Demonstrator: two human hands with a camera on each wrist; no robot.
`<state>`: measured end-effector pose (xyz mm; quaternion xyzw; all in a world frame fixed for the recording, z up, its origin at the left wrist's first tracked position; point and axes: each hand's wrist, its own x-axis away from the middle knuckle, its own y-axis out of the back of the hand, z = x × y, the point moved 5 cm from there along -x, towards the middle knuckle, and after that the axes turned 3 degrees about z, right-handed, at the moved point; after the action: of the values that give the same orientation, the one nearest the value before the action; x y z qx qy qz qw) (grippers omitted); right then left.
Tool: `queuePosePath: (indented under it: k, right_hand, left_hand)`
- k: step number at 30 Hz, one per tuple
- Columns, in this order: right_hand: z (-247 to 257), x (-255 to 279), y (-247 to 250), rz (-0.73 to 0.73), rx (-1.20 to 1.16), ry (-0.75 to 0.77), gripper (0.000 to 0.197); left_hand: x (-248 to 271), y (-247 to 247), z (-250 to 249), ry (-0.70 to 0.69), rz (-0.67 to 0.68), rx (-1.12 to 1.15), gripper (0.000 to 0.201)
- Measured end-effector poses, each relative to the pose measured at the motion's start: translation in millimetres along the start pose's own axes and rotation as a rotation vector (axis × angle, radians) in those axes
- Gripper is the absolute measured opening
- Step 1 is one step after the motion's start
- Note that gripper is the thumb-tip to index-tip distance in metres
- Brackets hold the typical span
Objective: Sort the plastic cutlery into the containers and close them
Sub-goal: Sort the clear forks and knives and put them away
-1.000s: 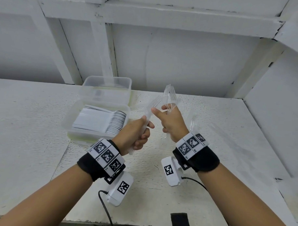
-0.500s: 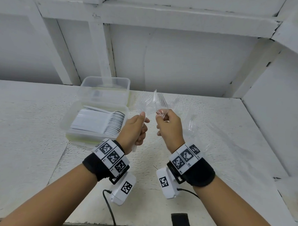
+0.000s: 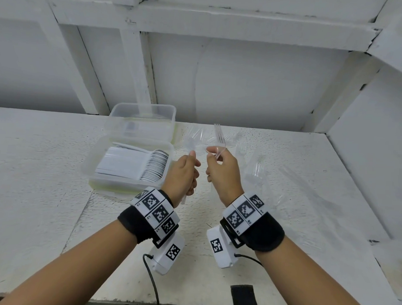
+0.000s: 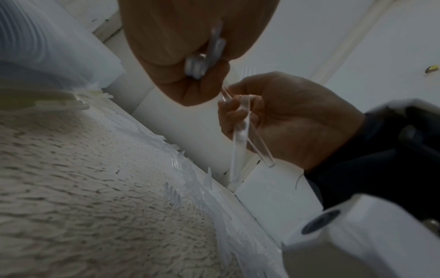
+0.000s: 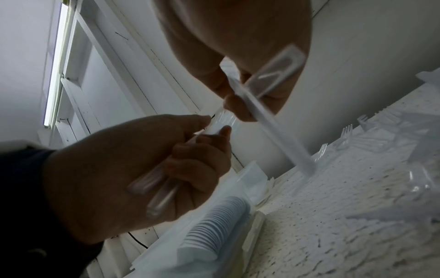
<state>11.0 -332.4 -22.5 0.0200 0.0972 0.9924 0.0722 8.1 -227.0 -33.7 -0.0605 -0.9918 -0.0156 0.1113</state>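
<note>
In the head view both hands are raised over the table, a small gap between them. My left hand [image 3: 192,162] grips a small bundle of clear plastic cutlery [image 3: 191,144] upright; its handles [image 5: 156,188] stick out below the fist. My right hand [image 3: 212,156] pinches clear forks [image 3: 219,136] with the tines pointing up, and their handles [image 4: 240,135] run down past the palm. To the left stands an open clear container [image 3: 93,171] filled with stacked white spoons [image 3: 149,166]. An empty clear container [image 3: 142,118] stands behind it.
Loose clear forks [image 3: 258,170] lie scattered on the white table [image 3: 35,169] to the right of my hands, reaching towards the back wall. White walls close off the back and the right side. A cable hangs at the table's front edge.
Both hands have come down and drawn apart. The forks in the right hand, which crossed the left hand's bundle before, are now separate from it.
</note>
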Motion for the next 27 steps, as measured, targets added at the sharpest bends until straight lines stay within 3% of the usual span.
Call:
queuePosePath:
  k: [10,20,27]
  right_hand:
    - [2,1,-6,0.02,-0.058,-0.046,0.019]
    - [1,-3,-16,0.026,0.186,-0.026,0.033]
    - [4,-6,-3,0.139,0.108,-0.035,0.033]
  left_hand:
    - [-7,-3,4,-0.024,0.032,0.018,0.026]
    - [-4,-7,8,0.038,0.067,0.144,0.025]
    - [-7,0,11,0.066,0.043,0.086,0.024]
